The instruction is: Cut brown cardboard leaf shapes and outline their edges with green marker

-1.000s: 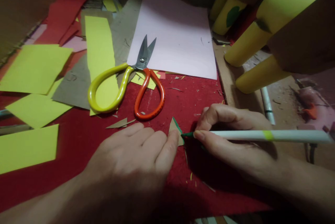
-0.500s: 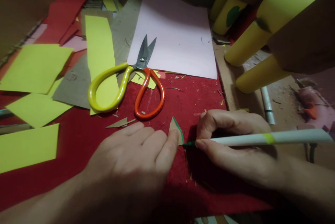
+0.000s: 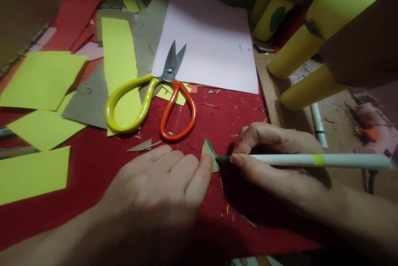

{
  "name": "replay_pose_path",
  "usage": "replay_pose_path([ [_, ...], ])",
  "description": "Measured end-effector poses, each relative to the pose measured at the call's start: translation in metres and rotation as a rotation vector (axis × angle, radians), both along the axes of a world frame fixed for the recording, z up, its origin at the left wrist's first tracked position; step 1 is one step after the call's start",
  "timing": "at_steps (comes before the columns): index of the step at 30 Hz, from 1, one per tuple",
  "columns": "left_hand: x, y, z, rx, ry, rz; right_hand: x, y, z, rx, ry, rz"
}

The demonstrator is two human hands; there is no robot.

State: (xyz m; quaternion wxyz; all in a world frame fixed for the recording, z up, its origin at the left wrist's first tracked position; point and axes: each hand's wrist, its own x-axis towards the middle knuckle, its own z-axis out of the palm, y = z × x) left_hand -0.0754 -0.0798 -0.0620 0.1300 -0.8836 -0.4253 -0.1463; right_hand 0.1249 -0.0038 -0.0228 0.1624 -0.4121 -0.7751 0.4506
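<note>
A small pointed piece of brown cardboard (image 3: 207, 150) lies on the red mat with green ink along its right edge. My left hand (image 3: 164, 183) is curled, palm down, and a finger presses this piece against the mat. In a pinch near its tip, my right hand (image 3: 273, 158) holds a white marker (image 3: 289, 160) with a yellow band. Its green tip touches the right edge of the cardboard. Just beyond my left hand lie scissors (image 3: 169, 76) with one yellow and one orange handle, blades slightly apart. A thin cardboard scrap (image 3: 139, 146) rests beside my left knuckles.
Yellow paper pieces (image 3: 40, 79), red paper (image 3: 77, 17) and grey card (image 3: 88, 100) are scattered at left. A pink sheet (image 3: 211, 42) lies behind the scissors. Yellow tubes joined to brown cardboard stand at right, one tube (image 3: 295, 52) near a pen-like stick (image 3: 318, 125).
My right hand and the marker have moved slightly away from me; the tip has gone up the cardboard's right edge from its lower corner. My left hand stays in place.
</note>
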Motion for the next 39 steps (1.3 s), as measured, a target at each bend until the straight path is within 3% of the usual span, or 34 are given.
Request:
replay_pose_path([
  [11,-0.001,0.000,0.002,-0.013,-0.001,-0.011,0.002,0.001,0.003,-0.017,-0.014,0.095],
  [18,0.001,0.003,0.001,0.002,-0.007,-0.015,0.002,-0.001,-0.005,-0.094,0.141,-0.055],
  [28,0.002,0.000,0.005,-0.070,0.008,0.025,0.003,-0.001,-0.005,0.022,0.037,-0.038],
  [34,0.000,0.000,0.002,-0.047,0.001,0.023,0.002,0.001,0.000,-0.048,0.012,0.030],
  [39,0.000,0.000,0.002,-0.010,-0.004,-0.012,0.003,0.002,0.001,-0.011,-0.023,0.066],
])
